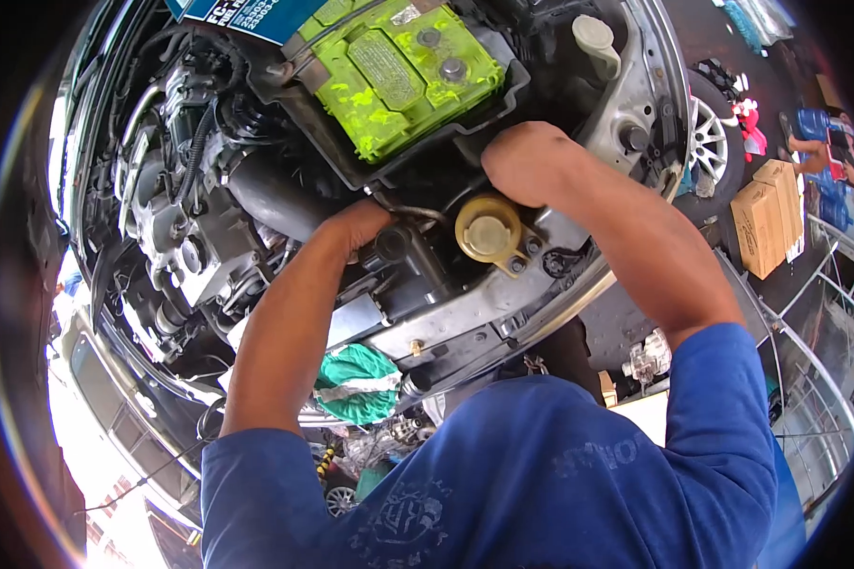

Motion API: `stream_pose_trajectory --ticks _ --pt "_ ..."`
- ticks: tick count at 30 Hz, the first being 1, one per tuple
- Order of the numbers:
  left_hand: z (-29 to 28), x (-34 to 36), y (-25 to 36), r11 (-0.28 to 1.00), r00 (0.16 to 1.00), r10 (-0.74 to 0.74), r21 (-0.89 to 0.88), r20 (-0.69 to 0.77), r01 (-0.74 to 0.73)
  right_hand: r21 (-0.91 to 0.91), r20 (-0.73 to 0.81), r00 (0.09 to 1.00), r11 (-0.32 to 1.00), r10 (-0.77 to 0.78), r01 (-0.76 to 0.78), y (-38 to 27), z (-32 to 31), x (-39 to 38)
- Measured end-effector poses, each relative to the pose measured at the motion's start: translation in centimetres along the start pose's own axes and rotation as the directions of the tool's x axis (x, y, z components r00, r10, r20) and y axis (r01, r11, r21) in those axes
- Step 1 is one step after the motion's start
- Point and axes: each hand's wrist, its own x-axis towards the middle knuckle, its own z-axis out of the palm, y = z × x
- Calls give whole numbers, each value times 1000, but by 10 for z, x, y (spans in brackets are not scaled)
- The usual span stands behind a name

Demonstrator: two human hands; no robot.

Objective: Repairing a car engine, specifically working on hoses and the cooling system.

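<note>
Both my hands reach down into a car's engine bay. My left hand (359, 226) is low between a thick black hose (280, 196) and a metal pipe (410, 209), near the front corner of the black battery tray (299, 123). Its fingers drop out of sight among the parts. Beside the tray's right side is my right hand (531, 163), its back turned up and its fingers bent down, hidden below. Just under it sits a round yellowish part (489, 230) bolted near the front panel. A bright yellow-green battery (389, 71) rests in the tray.
A blue printed box (256, 17) lies at the bay's far left. Green cloth (357, 383) hangs by the front panel (446, 327). On the right are a white filler cap (593, 35), cardboard boxes (767, 218), a wheel (707, 137), a metal rack (821, 284) and another person's arm (807, 150).
</note>
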Motion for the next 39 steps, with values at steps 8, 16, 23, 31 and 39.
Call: stream_pose_trajectory --ticks 8,16,23,31,39 --pt "5 -9 18 996 996 -83 -48 -32 81 50 -112 994 999 13 -7 -3 3 0" --pt "5 -8 13 988 985 -154 -26 -74 152 52 -17 1000 999 -3 3 -2 4 2" --pt "5 -3 9 981 982 -182 -73 -56 178 92 -146 987 992 -67 81 1 -3 -2" --pt "3 -6 9 998 1000 -25 54 4 25 140 -110 991 986 -71 86 -2 -7 -1" --pt "-4 6 -4 996 994 -67 57 82 63 144 -37 997 987 -66 70 -2 -5 7"
